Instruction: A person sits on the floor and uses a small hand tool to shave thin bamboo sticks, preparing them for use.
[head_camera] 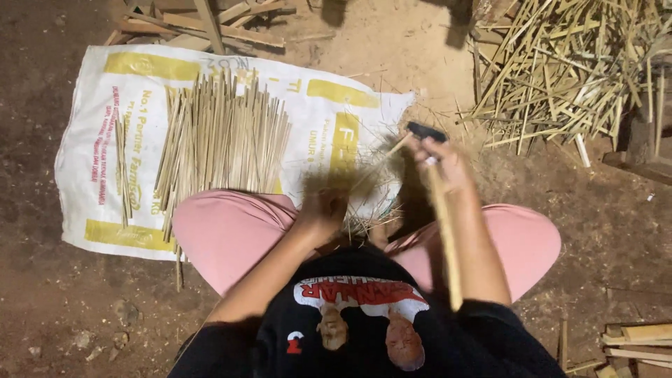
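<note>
My right hand (443, 165) grips a dark-handled knife (425, 131) and lies against a long bamboo strip (445, 238) that runs back toward my body. My left hand (323, 208) sits low between my knees, closed around the near part of thin bamboo slivers (378, 168); it is blurred. Both knees in pink trousers (224, 231) frame the hands. A pile of finished thin bamboo sticks (220, 136) lies on a white and yellow woven sack (105, 161) just left of my left hand.
A loose heap of split bamboo offcuts (567, 70) fills the upper right. Wood scraps (203, 24) lie at the top behind the sack, and more wood pieces (640, 343) at the lower right. Fine shavings (371, 210) gather between my knees on the dirt floor (63, 301).
</note>
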